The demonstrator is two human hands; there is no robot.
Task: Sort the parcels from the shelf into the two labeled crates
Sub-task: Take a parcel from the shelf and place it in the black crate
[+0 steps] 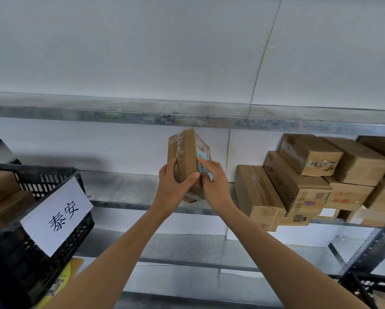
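A: Where is the parcel (186, 159)?
B: Held on end above the shelf (124, 188), left hand (174, 186) wrapped round its taped side, right hand (215, 184) pinching its labelled face.
A: What may go wrong?
B: The right fingers (203, 162) cover part of the blue label (204, 170); misread, it likely goes into the wrong crate (20, 270). Glossy tape may also let it slip.

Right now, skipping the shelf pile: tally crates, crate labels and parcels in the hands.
Black crates: 2, left crate and right crate, mostly cut off
Paper label: 1
Parcel gripped by left hand and right hand: 1
Total: 4
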